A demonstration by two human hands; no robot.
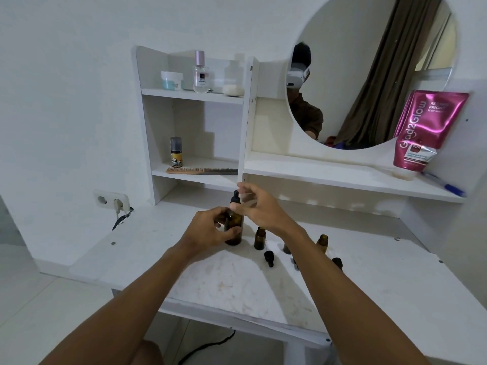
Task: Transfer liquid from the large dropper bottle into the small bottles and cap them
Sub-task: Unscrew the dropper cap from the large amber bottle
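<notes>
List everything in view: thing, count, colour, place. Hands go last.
large dropper bottle: 1, amber with black dropper cap, table centre, upright
small bottles: 3, amber, uncapped, on the table right of it; one mostly behind the right forearm
loose dropper caps: at least 2, black, lying before the small bottles
comb: 1, brown, lower shelf
small spray bottle: 1, dark, lower shelf
perfume bottle: 1, clear, pink cap, top shelf
jar: 1, white and blue, top shelf
tube: 1, pink, ledge by the mirror
pen: 1, blue, ledge
left hand: holds the large bottle's body
right hand: on its dropper cap
</notes>
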